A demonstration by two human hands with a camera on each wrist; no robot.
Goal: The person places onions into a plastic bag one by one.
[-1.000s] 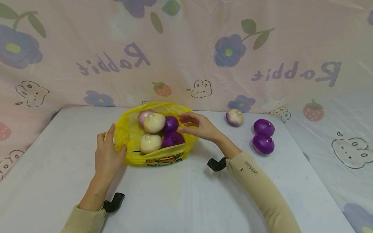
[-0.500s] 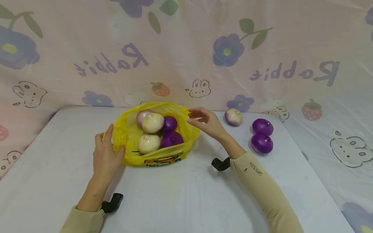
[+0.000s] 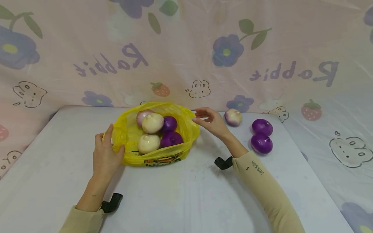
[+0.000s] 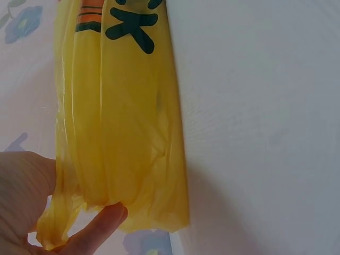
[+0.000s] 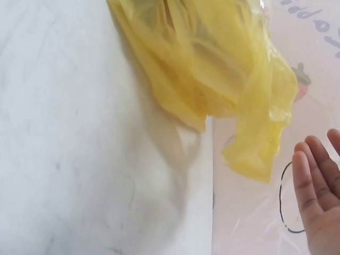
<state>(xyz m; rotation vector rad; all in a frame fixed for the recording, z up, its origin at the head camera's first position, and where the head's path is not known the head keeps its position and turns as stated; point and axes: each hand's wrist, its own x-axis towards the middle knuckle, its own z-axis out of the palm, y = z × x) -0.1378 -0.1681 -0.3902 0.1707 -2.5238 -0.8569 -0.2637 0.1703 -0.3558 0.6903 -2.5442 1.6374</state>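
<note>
A yellow plastic bag (image 3: 132, 157) stands on the table with its mouth spread wide. Inside sit two white onions (image 3: 149, 144), two purple onions (image 3: 172, 139) and a pinkish one partly hidden behind a white one. My left hand (image 3: 106, 157) holds the bag's left end; in the left wrist view its thumb and fingers are around the gathered yellow film (image 4: 58, 212). Just off the bag's right rim is my right hand (image 3: 213, 123), its fingers extended and nothing in them. The right wrist view shows these fingers (image 5: 304, 180) apart from the hanging bag handle (image 5: 255, 154).
To the right, a white-and-purple onion (image 3: 233, 117) lies near the table's back edge. Two more purple onions (image 3: 261, 143) touch each other closer to the right edge. A printed cloth (image 3: 180, 61) hangs behind the white table (image 3: 175, 197).
My right hand has drawn back rightward from over the purple onions to outside the bag's rim. The left hand keeps its hold, and the onions stay where they were.
</note>
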